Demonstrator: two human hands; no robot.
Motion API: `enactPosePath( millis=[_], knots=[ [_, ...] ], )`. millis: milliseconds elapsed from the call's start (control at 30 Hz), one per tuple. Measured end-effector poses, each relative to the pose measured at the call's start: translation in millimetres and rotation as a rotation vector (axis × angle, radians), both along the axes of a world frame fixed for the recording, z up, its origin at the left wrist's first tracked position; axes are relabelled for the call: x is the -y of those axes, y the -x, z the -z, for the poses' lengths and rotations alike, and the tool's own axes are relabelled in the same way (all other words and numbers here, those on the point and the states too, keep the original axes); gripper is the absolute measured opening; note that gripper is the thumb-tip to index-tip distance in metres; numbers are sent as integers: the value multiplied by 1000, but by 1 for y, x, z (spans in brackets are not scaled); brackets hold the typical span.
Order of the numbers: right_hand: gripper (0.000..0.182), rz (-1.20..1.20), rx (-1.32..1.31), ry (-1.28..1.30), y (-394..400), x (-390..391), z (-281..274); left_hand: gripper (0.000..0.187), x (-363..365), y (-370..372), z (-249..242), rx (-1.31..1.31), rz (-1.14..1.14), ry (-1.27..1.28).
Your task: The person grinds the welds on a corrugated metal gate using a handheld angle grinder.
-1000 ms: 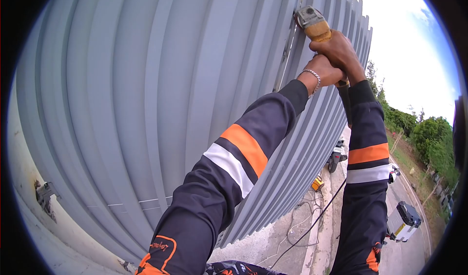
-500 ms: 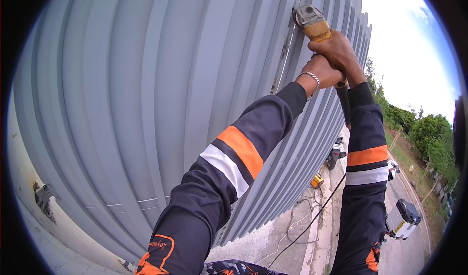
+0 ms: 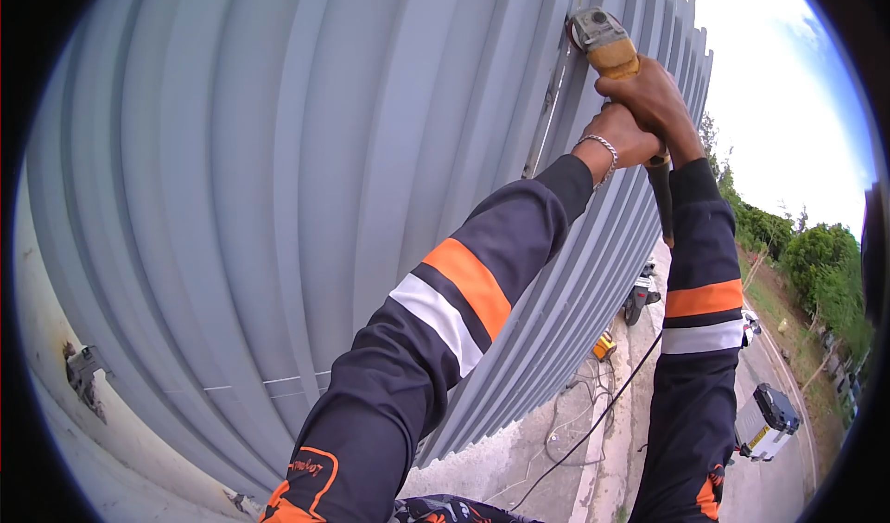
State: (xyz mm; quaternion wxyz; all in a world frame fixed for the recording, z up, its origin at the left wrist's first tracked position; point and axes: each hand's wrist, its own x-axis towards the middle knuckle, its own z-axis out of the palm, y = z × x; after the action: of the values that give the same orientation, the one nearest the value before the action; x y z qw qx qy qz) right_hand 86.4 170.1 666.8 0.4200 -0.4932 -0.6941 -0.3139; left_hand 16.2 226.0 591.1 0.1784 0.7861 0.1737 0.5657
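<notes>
An angle grinder with a grey metal head and a yellow body is raised high in both hands. Its disc edge lies right at a narrow gap in the grey ribbed metal wall. My right hand wraps round the yellow body just behind the head. Below it, my left hand, with a chain bracelet at the wrist, is closed round the tool's lower part, which the fingers mostly hide. The black rear end and cord sleeve hang down beside my right forearm.
A black cord runs down across the paved ground. Far below are a yellow machine with loose cables, a parked motorcycle and a silver case. A pale ledge lies at lower left; trees line the road at right.
The grinder and both hands have shifted slightly to the right in view, with the wall gap shifting a little too. The grip is the same.
</notes>
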Motion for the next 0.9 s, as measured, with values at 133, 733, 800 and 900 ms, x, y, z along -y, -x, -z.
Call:
enactPosePath(
  millis=[133,733,800,900],
  knots=[
    [46,-4,22,27,-4,-1,-5,36,2,1,-2,15,25,28],
    [49,-9,4,53,-5,-3,-7,37,20,11,-3,-12,21,64],
    [51,-15,22,60,-8,-4,-10,37,18,6,-3,19,40,59],
    [53,-1,12,43,-8,1,-19,35,12,-1,-12,46,55,1]
  ],
)
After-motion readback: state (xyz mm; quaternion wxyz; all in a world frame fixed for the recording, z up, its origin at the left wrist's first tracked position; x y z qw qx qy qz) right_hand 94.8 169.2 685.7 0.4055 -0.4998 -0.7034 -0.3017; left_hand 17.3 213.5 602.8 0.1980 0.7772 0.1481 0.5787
